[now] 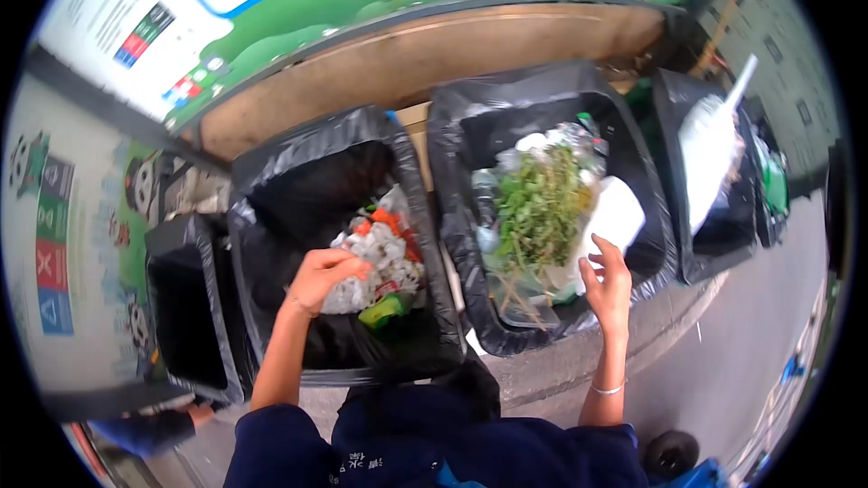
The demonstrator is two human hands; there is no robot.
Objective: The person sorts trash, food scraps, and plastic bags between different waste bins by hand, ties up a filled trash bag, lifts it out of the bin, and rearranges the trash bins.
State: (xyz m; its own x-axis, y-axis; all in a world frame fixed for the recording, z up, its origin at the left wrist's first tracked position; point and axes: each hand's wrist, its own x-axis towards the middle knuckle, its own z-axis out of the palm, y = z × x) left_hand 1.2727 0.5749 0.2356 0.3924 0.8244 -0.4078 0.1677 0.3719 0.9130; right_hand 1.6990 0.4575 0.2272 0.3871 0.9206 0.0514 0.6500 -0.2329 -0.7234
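White rubbish (pixel 622 210) could slip deeper if the half-curled right hand (pixel 609 285) nudges it, can't tell if that's gripping, loosely curled left hand (pixel 324 280) looks empty tbh.

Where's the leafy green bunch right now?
Head view, right of centre: the leafy green bunch lies in the large black-lined bin, left of the white item near the right hand.
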